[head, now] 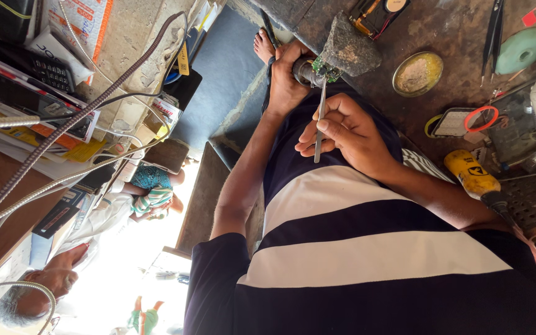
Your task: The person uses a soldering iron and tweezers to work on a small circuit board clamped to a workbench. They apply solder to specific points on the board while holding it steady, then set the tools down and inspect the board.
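My left hand (286, 77) is closed around a small dark cylindrical part with a green circuit board (324, 68) on its end, held against the edge of the dark workbench (454, 37). My right hand (350, 133) pinches a thin metal tool like tweezers (319, 124). The tool's tip points up and touches the green board. Both forearms reach out from my dark shirt with white stripes (355, 248). A rough grey block (350, 46) lies right beside the board.
The bench carries a round metal tin (417, 73), a teal disc (521, 49), a red ring (481, 118), a yellow-handled tool (474, 174) and dark tweezers (494, 31). Flexible metal hoses (63, 133) cross a shelf of gadgets at left. Other people (44, 285) are at lower left.
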